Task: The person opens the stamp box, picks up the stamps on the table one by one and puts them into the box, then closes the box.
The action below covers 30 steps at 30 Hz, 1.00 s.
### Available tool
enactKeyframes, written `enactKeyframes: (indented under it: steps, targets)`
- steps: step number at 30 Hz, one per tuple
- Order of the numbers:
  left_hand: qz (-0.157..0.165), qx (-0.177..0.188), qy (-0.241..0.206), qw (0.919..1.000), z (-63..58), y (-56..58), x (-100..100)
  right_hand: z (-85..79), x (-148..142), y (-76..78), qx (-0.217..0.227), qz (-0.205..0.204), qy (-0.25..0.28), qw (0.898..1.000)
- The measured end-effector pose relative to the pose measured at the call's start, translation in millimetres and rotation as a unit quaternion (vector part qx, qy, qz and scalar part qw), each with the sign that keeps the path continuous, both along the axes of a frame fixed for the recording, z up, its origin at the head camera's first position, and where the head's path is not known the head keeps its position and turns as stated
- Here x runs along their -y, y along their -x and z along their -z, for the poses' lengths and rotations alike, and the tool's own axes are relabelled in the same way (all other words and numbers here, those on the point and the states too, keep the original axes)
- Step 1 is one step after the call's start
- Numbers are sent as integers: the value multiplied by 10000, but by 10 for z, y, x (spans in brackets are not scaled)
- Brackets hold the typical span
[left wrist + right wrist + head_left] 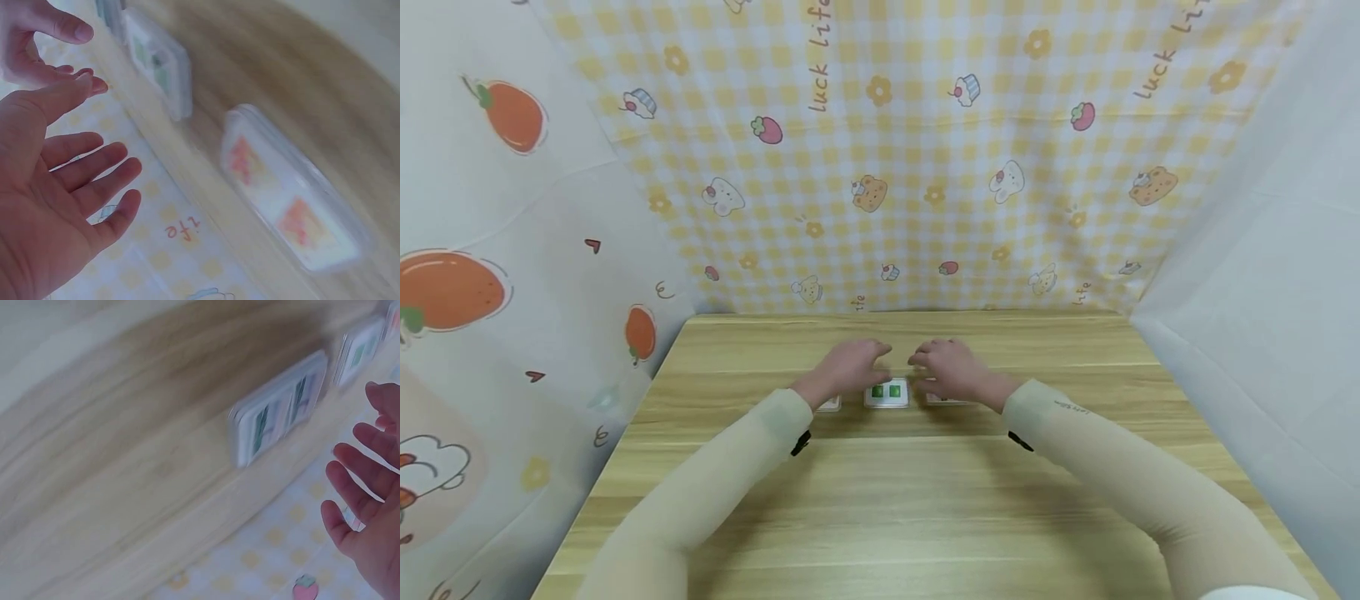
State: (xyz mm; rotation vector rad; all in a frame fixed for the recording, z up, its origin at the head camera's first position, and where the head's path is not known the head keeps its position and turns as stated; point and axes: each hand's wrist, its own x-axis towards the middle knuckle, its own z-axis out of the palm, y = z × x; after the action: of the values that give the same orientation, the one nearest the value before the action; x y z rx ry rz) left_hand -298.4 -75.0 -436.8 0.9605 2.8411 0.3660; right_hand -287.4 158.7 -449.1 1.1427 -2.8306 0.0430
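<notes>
Three small stacks of white picture cards lie in a row on the wooden table. The middle stack [887, 393] shows two green squares. The left stack [294, 200], with two red-orange pictures, is mostly covered by my left hand [848, 367] in the head view. My right hand [953, 369] partly hides the right stack [280, 412], whose two pictures have dark green in them. Both hands hover over the row with fingers spread and relaxed, facing each other just behind the middle stack. Neither holds anything, and a gap separates them in the head view.
The wooden table [895, 500] runs back to a yellow checked cloth [910, 233]. A fruit-printed white cloth [572, 200] hangs at the left and a plain white one [1255, 275] at the right.
</notes>
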Motion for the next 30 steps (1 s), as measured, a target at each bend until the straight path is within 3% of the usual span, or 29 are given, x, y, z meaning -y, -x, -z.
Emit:
enactKeyframes:
  steps: [7, 17, 23, 30]
  targets:
    - [-135, -104, -252, 9995, 14, 217, -319, 13, -273, 180, 281, 348, 248, 9987]
    - [-387, 11, -194, 9991, 244, 466, -605, 117, -540, 394, 732, 994, 410, 9915]
    - [-456, 98, -209, 9987, 339, 539, -671, 162, -566, 477, 912, 1144, 382, 9885]
    - [-188, 284, -409, 9986, 393, 581, -806, 235, -576, 556, 1058, 1340, 580, 9836]
